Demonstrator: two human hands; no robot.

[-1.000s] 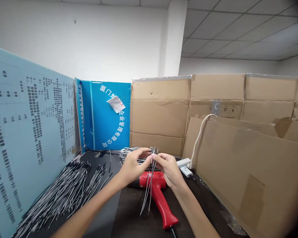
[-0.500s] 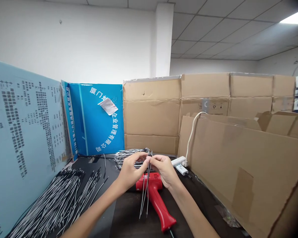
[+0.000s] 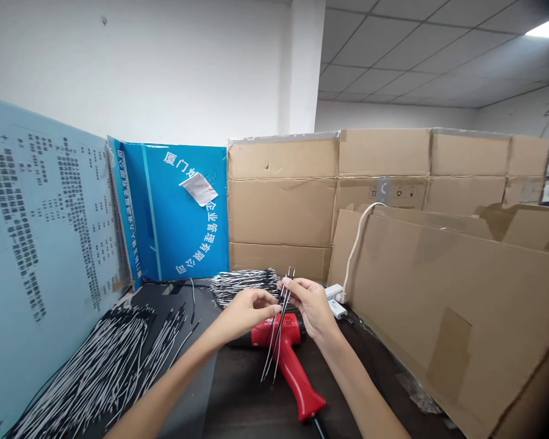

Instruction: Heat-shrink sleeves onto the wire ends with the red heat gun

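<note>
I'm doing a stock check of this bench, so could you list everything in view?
dark workbench: 1, dark, under everything
heat gun: 1, red, lying mid-bench
loose wires: many, black and white, heaped bench left
wire bundle: 1, black and white, behind the heat gun
power strip: 1, white, bench right
white cord: 1, white, rising from the power strip
cardboard boxes: several, brown, stacked behind the bench
cardboard sheet: 1, brown, upright along the right
printed board: 1, pale blue, left
sign board: 1, bright blue, back left
thin wires: a few, silvery and black, in the right hand
left hand: 1, beside the thin wires
right hand: 1, fingers pinching the thin wires
</note>
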